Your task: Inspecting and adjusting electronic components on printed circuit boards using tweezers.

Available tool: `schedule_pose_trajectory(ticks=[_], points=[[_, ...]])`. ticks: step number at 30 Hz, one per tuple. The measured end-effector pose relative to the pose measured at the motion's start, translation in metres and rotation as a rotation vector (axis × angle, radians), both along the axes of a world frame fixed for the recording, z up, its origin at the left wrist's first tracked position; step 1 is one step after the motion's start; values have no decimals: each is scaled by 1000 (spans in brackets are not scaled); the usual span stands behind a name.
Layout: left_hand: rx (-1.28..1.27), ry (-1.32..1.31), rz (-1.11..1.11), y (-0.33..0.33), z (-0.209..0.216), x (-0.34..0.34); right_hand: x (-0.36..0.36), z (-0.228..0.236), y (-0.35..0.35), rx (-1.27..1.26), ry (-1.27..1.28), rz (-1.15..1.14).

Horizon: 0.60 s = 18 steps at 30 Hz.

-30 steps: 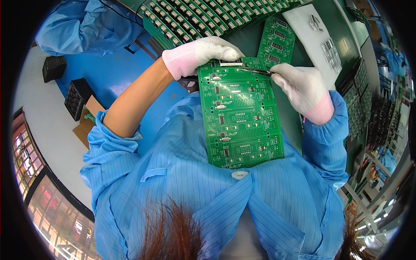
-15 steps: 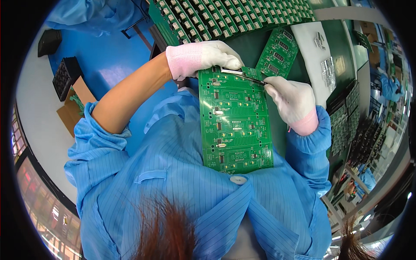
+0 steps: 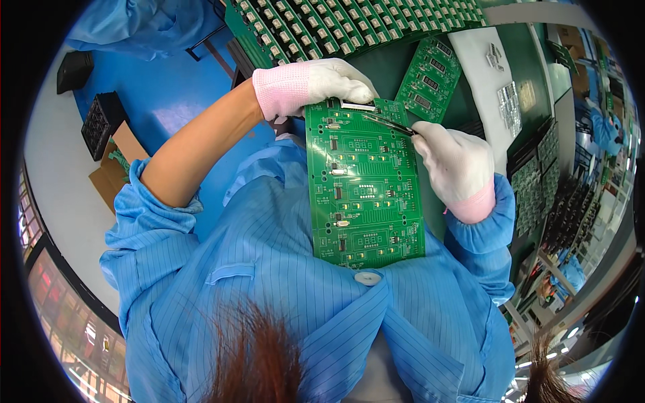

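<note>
A long green circuit board (image 3: 366,208) is held in front of my chest, its near end against my blue work coat. My gloved left hand (image 3: 329,82) is closed over the board's far edge. Under its fingertips is a small white-sided digit display (image 3: 357,105); whether it sits fully in the board I cannot tell. My gloved right hand (image 3: 458,164), beside the board's right edge, pinches dark slim tweezers (image 3: 391,125). Their tips point left over the board, just nearer than the display. Printed display outlines and small silver parts run down the board.
Beyond my hands, rows of green boards with white connectors (image 3: 336,27) stand packed together. A second board with several displays (image 3: 428,80) lies on the green bench. To its right are a white sheet (image 3: 480,74) and silver-wrapped parts (image 3: 509,111). A black crate (image 3: 105,121) stands at left.
My right hand and the tweezers have shifted slightly nearer and to the right, and the tips have drawn away from the display. My left hand stays on the board's far edge.
</note>
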State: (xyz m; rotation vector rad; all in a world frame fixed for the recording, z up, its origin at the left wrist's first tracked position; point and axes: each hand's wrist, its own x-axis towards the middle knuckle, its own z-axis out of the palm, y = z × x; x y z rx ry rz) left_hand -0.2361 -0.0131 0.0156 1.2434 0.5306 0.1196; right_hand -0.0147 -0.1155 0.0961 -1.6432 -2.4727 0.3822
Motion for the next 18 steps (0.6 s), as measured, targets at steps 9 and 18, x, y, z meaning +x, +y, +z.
schedule_pose_trajectory(ticks=[9, 18], points=[[-12, -2, 3, 3, -4, 6, -25, 15, -12, 65, -225, -107], [30, -31, -7, 7, -4, 8, -37, 24, -13, 22, -270, -163]])
